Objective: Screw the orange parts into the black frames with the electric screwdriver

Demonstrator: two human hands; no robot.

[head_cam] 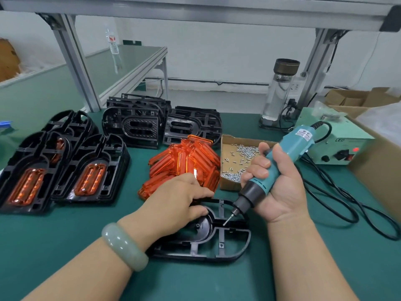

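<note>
Left hand (180, 200): lies on the far left end of the black frame (221, 245); grip closed over the frame rim, thumb on the curved inner wall.
Right hand (275, 185): grip wrapped tight around the electric screwdriver (288, 148), palm facing the camera.
Electric screwdriver: teal body, black nose, tilted; bit tip points down-left, at or just above a rib inside the frame; contact cannot be confirmed.
Black frame: glossy, oval outline, open cells divided by ribs, domed section at the left; lies flat on the green surface (65, 235), nearest the person.
Orange parts (186, 161): translucent, ribbed, elongated; loose pile just behind the left hand.
Screws: small, silver, in an open cardboard box (225, 141) right of the pile.
Fitted frames (91, 172): stacked at the left, orange inserts visible.
Bare frames (138, 124): stacked at the rear.
</note>
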